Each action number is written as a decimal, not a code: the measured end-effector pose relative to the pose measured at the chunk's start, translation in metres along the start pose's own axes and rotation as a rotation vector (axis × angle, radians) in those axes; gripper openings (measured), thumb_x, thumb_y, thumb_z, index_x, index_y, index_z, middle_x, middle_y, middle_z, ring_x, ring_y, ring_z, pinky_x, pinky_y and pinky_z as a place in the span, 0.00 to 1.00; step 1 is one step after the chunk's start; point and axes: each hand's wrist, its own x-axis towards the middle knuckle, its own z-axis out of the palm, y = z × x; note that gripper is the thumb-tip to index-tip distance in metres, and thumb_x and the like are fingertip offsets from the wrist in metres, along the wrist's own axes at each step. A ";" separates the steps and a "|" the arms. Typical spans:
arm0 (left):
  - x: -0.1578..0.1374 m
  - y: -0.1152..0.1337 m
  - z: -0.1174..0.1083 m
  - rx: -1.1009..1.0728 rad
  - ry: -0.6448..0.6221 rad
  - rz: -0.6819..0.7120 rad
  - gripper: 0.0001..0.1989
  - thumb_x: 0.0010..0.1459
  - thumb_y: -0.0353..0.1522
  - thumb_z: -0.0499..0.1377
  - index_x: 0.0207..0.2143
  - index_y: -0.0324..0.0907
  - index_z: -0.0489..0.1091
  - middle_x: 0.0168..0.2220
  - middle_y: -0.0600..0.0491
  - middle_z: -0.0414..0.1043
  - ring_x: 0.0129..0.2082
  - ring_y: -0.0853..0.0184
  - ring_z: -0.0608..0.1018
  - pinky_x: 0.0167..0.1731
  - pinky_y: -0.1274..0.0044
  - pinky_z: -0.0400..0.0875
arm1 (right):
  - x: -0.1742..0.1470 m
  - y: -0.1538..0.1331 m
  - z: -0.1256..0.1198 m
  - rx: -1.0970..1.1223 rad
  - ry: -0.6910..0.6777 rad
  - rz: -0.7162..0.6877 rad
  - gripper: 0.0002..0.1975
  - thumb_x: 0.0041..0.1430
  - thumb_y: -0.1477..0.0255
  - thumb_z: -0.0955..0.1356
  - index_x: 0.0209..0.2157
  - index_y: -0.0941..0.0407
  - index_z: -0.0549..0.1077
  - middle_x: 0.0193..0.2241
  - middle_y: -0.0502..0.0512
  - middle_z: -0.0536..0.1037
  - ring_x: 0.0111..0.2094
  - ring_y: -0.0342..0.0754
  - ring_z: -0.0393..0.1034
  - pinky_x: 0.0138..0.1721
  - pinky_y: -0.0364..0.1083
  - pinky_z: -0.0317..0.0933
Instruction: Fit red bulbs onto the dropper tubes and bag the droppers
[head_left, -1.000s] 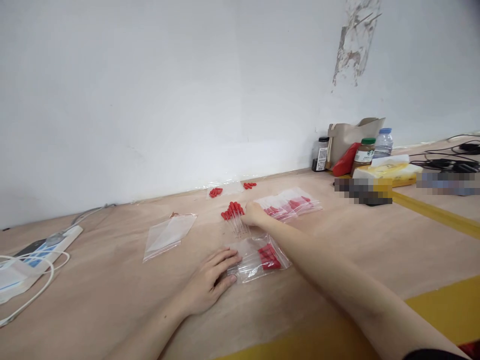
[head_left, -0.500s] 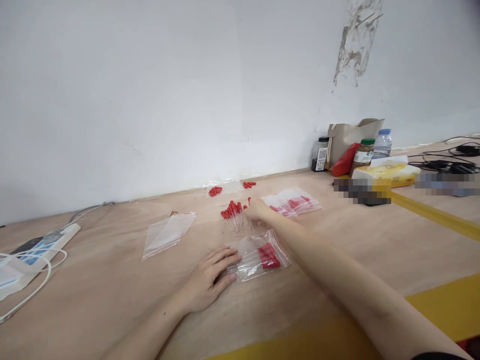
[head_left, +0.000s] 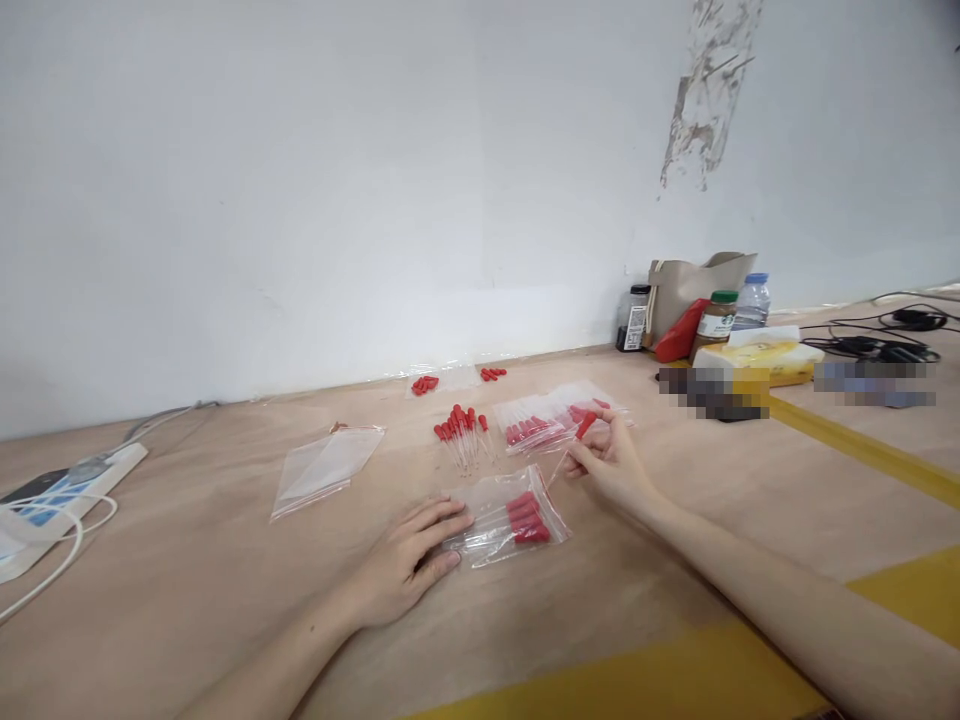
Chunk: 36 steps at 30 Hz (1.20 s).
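Observation:
A dropper with a red bulb (head_left: 586, 425) and a thin clear stem is pinched in my right hand (head_left: 611, 460), its tip slanting down-left toward the mouth of a clear zip bag (head_left: 491, 510). That bag lies flat, with several red-bulbed droppers inside and their bulbs at its right end. My left hand (head_left: 412, 550) rests flat with fingers stretched out, fingertips and thumb on the bag's left end. Beyond the bag lies a loose pile of droppers (head_left: 459, 435). Filled bags (head_left: 536, 425) overlap just behind my right hand.
Flat bags without droppers (head_left: 322, 470) lie at left. More red-bulbed bags (head_left: 442, 378) lie by the wall. A power strip (head_left: 82, 510) with cables is far left. At right stand a dark bottle (head_left: 634, 320), a beige bag (head_left: 686, 295), a green-lidded jar (head_left: 716, 325) and a tissue pack (head_left: 772, 360).
My right hand has moved from the dropper pile back and right, bringing one dropper to the open end of the bag. My left hand stays on the bag; the view has shifted slightly.

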 end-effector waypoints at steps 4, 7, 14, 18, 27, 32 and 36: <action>0.000 0.000 0.000 -0.009 0.003 -0.005 0.19 0.61 0.36 0.47 0.55 0.52 0.57 0.57 0.55 0.56 0.57 0.62 0.56 0.54 0.66 0.54 | -0.001 0.014 0.003 0.033 0.036 -0.017 0.29 0.46 0.63 0.67 0.45 0.53 0.47 0.21 0.45 0.67 0.23 0.46 0.70 0.26 0.47 0.69; 0.001 0.000 0.000 -0.017 0.009 0.004 0.19 0.61 0.36 0.47 0.55 0.51 0.57 0.56 0.54 0.56 0.57 0.62 0.57 0.54 0.65 0.55 | 0.000 0.017 0.009 0.090 0.049 0.017 0.28 0.46 0.61 0.67 0.43 0.52 0.46 0.23 0.46 0.68 0.25 0.47 0.71 0.29 0.48 0.69; 0.000 0.003 0.000 -0.003 0.005 -0.039 0.20 0.61 0.37 0.47 0.56 0.50 0.54 0.57 0.54 0.56 0.57 0.62 0.57 0.55 0.65 0.54 | -0.006 0.011 0.007 0.069 -0.207 0.111 0.20 0.43 0.59 0.68 0.32 0.54 0.56 0.25 0.48 0.69 0.26 0.43 0.69 0.30 0.46 0.65; -0.001 0.001 0.002 0.002 0.016 -0.041 0.21 0.61 0.38 0.47 0.56 0.49 0.53 0.57 0.53 0.56 0.57 0.61 0.56 0.55 0.65 0.53 | -0.005 0.006 -0.005 -0.192 -0.403 -0.023 0.15 0.43 0.63 0.69 0.28 0.57 0.63 0.25 0.49 0.69 0.26 0.40 0.64 0.29 0.42 0.61; 0.000 0.001 0.002 0.023 0.024 -0.043 0.21 0.61 0.39 0.47 0.56 0.49 0.53 0.56 0.53 0.57 0.57 0.61 0.58 0.54 0.66 0.55 | 0.007 0.006 0.002 -0.252 -0.565 -0.183 0.12 0.43 0.64 0.70 0.27 0.59 0.70 0.30 0.53 0.74 0.34 0.45 0.67 0.38 0.46 0.60; 0.000 0.000 0.002 0.032 0.026 -0.045 0.21 0.61 0.39 0.47 0.56 0.48 0.53 0.56 0.52 0.57 0.56 0.61 0.58 0.54 0.66 0.56 | 0.009 0.010 0.007 -0.234 -0.655 -0.190 0.13 0.49 0.64 0.67 0.32 0.59 0.72 0.31 0.53 0.75 0.34 0.45 0.68 0.39 0.45 0.61; 0.000 0.002 0.000 0.026 0.024 -0.041 0.21 0.60 0.39 0.47 0.56 0.49 0.53 0.56 0.52 0.57 0.56 0.61 0.59 0.53 0.66 0.56 | 0.007 0.012 0.010 -0.245 -0.643 -0.129 0.14 0.50 0.64 0.66 0.35 0.59 0.74 0.34 0.54 0.76 0.35 0.46 0.69 0.39 0.46 0.62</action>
